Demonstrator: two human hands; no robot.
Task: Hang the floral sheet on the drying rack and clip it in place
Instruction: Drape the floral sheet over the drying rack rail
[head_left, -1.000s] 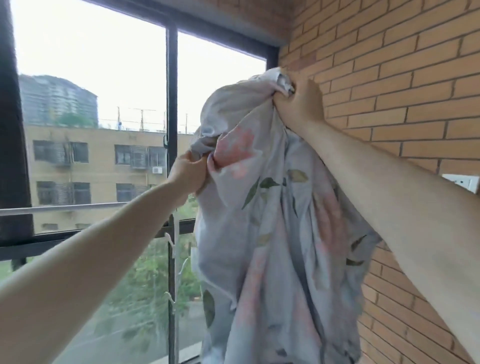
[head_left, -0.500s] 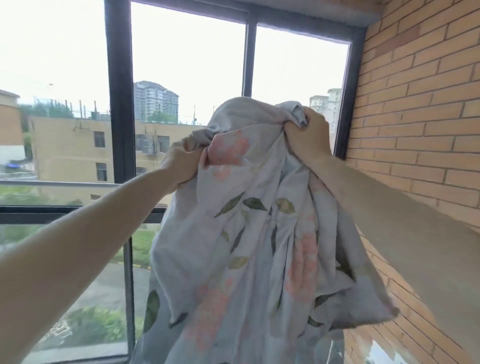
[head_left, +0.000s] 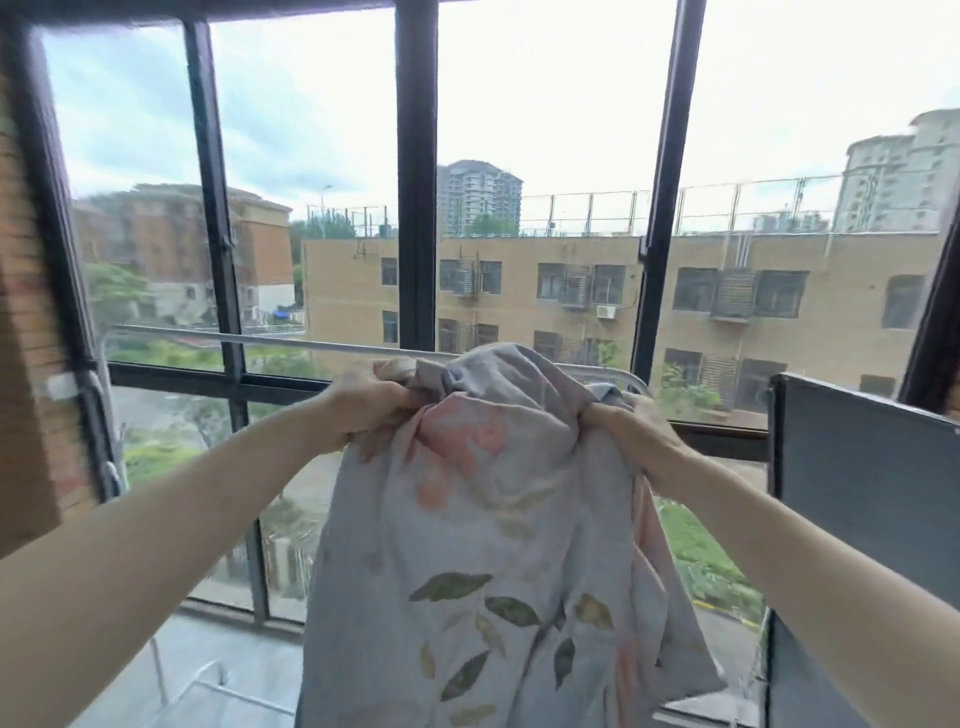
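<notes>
From the head view, the pale grey cotton sheet printed with pink flowers and green leaves (head_left: 483, 545) looks soft, light and floppy, likely to slump unless taken by its top hem with the grips well apart; the left hand (head_left: 363, 410) and right hand (head_left: 628, 436) each clench a bunched fistful of that hem. It hangs in a crumpled drape just before the thin silver metal rail of the drying rack (head_left: 270, 340), not yet laid over it; no clips show.

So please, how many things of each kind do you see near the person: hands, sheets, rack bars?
Hands: 2, the left hand and the right hand, each gripping cloth
Floral sheet: 1
Rack bar: 1
Total: 4
</notes>
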